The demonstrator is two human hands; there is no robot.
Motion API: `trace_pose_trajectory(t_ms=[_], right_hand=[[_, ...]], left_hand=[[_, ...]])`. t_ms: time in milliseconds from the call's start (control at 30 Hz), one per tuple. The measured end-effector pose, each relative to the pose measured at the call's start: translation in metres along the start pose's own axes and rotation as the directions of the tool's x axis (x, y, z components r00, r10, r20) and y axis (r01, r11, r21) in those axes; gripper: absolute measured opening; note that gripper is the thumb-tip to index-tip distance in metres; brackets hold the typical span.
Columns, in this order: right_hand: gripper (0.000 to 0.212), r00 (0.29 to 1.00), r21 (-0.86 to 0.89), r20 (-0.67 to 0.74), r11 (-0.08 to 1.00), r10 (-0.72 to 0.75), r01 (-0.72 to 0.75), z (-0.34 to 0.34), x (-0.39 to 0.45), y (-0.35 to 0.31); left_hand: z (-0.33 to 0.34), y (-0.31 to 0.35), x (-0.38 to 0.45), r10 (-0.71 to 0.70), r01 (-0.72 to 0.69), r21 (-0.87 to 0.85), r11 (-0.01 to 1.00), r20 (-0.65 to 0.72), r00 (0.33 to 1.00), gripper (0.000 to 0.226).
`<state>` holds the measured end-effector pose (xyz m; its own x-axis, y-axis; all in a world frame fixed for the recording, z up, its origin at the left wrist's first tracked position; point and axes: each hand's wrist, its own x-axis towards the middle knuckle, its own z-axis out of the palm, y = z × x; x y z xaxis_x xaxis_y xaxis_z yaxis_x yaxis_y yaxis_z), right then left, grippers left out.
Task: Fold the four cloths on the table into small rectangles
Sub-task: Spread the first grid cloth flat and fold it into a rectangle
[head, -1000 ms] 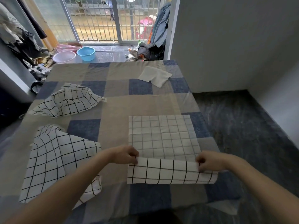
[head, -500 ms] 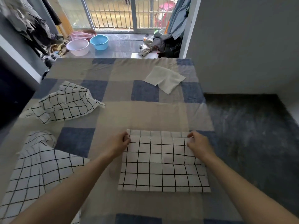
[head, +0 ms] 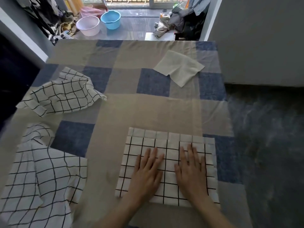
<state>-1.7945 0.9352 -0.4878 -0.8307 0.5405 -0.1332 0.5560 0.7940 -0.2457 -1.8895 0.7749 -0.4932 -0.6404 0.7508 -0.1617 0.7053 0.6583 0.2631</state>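
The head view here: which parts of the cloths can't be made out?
- Checked cloth: middle hidden under left hand and right hand.
- Large cloth: cut off by the picture's left and bottom edges.
- Crumpled cloth: its folds hide its underside.

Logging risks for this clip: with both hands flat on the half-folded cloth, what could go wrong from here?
The checked cloth under the left hand and right hand has uneven layers, the lower one showing at the far edge, so later folds may come out crooked. The big crumpled cloth seems to overhang the table's near-left edge and might slip off.
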Motion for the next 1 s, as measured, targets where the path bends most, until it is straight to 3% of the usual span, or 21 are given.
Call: trace_pose_trajectory(t_ms=[767,867,933,1000], right_hand=[[0.07,1.0,-0.043,-0.015,0.999,0.008,-0.009,-0.006,0.031,0.032],[0.069,0.995,-0.088,-0.021,0.992,0.094,-0.096,-0.012,0.027,0.059],[0.07,0.974,-0.083,-0.077,0.972,0.214,-0.221,-0.02,0.026,0.067],[0.068,0.964,-0.041,-0.145,0.972,0.224,-0.232,-0.03,0.024,0.058]], left_hand=[[-0.009,-0.003,0.034,-0.045,0.044,0.079,0.996,0.01,0.999,0.062],[-0.008,-0.001,0.031,-0.047,0.044,0.098,0.994,0.02,0.999,0.067],[-0.008,0.0,0.03,-0.042,0.04,0.11,0.993,0.016,0.999,0.07],[-0.008,0.001,0.031,-0.042,0.041,0.113,0.993,0.008,0.999,0.072]])
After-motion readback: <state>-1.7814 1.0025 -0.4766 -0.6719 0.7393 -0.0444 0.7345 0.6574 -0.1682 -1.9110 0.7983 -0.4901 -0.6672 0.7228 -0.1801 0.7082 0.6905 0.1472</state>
